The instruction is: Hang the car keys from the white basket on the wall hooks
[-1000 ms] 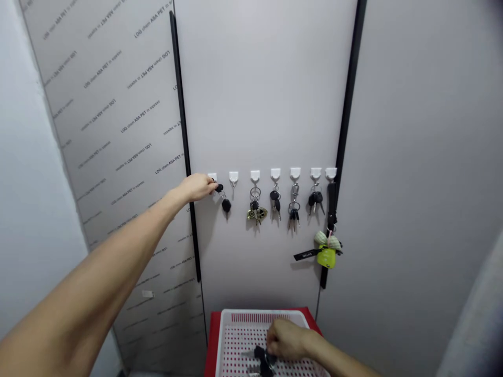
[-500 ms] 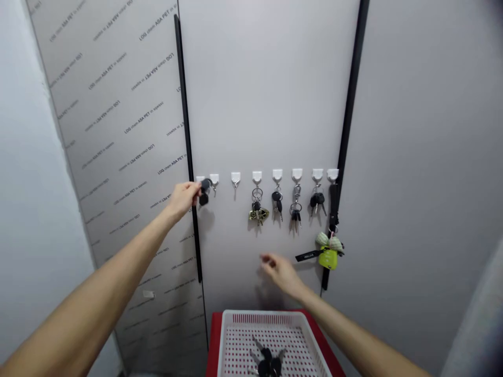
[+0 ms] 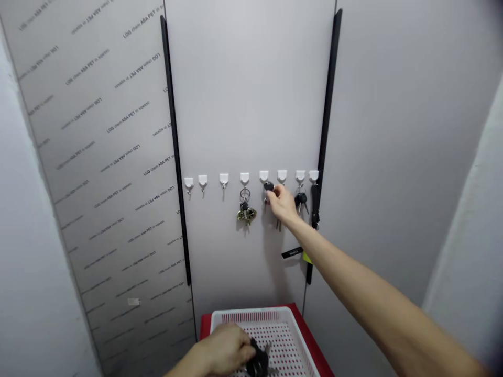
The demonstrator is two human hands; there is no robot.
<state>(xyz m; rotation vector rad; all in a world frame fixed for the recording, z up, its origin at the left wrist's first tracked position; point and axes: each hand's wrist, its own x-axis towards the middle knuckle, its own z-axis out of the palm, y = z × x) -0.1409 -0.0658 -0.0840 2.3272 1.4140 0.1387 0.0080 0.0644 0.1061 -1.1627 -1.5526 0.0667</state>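
Note:
A row of white wall hooks (image 3: 223, 179) runs across the grey panel. My right hand (image 3: 283, 203) reaches up to the hooks, its fingers closed on a black-headed key bunch (image 3: 269, 187) hanging under one hook. My left hand (image 3: 226, 351) is down in the white perforated basket (image 3: 283, 324), fingers curled round a black key bunch (image 3: 257, 362). A bunch with a brass charm (image 3: 245, 212) hangs left of my right hand. Another black bunch (image 3: 301, 199) hangs to its right. The three leftmost hooks are bare.
The basket sits on a red surface (image 3: 205, 320) against the wall. A black strap (image 3: 315, 207) with a black tag (image 3: 291, 253) hangs from the rightmost hook beside a black vertical strip (image 3: 328, 99). A printed film-covered panel (image 3: 102, 131) stands to the left.
My left hand took the key bunch off the left hooks and brought it down into the basket. My right hand rose from the basket to a key bunch on the hooks.

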